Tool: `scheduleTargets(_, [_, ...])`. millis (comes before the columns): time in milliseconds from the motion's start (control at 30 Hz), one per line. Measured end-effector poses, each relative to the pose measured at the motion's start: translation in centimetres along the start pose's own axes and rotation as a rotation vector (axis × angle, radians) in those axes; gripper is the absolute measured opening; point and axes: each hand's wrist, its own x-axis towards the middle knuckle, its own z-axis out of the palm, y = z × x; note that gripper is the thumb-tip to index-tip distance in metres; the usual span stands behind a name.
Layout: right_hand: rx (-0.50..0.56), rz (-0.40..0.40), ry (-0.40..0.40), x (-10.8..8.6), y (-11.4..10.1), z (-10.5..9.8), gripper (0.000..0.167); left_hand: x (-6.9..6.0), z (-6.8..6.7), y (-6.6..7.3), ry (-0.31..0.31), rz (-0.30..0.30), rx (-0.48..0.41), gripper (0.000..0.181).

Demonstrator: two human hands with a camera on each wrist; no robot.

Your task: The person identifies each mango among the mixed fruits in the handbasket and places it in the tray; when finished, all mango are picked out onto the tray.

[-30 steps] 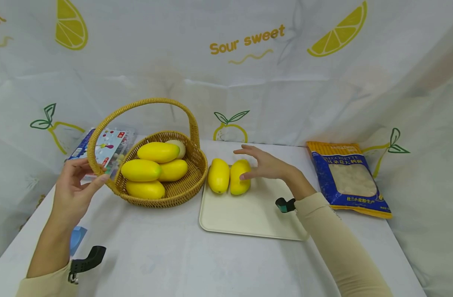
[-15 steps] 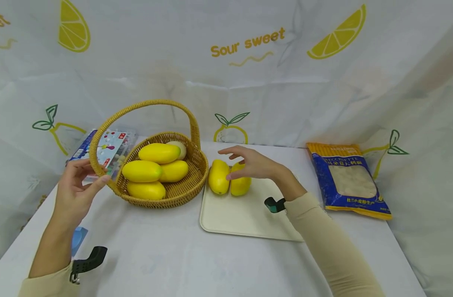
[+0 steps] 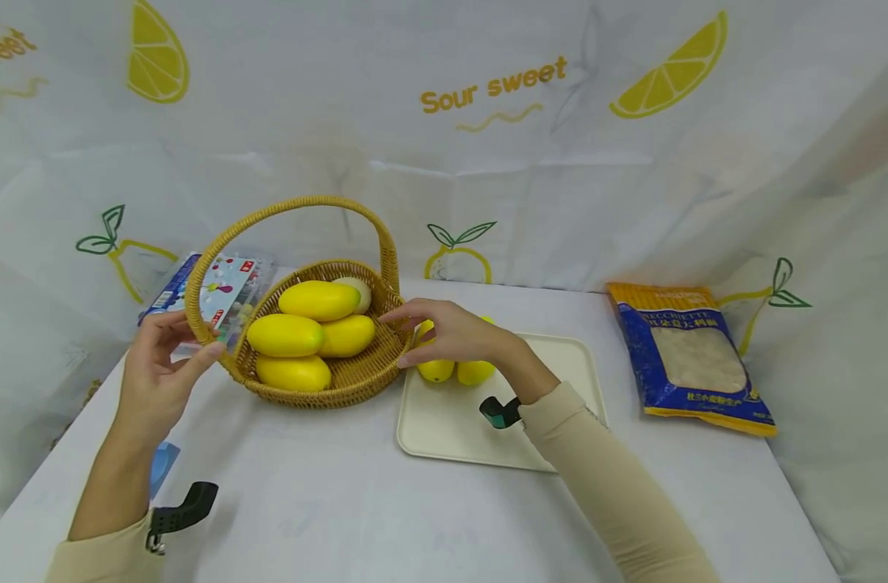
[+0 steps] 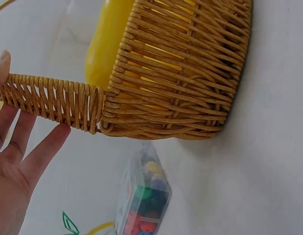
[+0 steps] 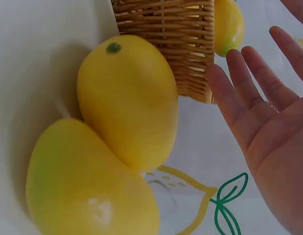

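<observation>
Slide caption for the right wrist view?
Right hand beside the wicker basket, two yellow fruits on a pale tray.

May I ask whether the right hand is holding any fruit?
No, the right wrist view shows the right hand with fingers extended and nothing in it.

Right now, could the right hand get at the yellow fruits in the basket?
Probably yes. The right hand looks empty and is at the right side of the basket, whose top is open; the handle arches above the yellow fruits.

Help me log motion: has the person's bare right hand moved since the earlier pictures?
Yes: against the cream rectangular tray, the right hand has moved left, toward the brown wicker basket.
</observation>
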Motion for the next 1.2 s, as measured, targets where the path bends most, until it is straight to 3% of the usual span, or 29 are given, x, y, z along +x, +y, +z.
scheduleTargets(267, [-0.18,-0.087,0.029,2.1,-1.5,1.1,0.059,0.1,0.0,0.0,0.002,-0.02,0.006,0.05])
scheduleTargets(533, [-0.194,-0.151,-0.003,5.2,-3.8,1.4,0.061,0.2,0.0,-0.1,-0.001,-0.011,-0.009,0.051])
scheduleTargets(900, [-0.251,-0.132,0.007,8.8,-5.8,1.2,0.061,0.0,-0.1,0.1,-0.007,-0.022,0.003,0.049])
scheduleTargets(1200, [-0.213,-0.054,-0.031,11.2,-5.2,0.9,0.058,0.1,0.0,0.1,-0.007,-0.023,0.002,0.049])
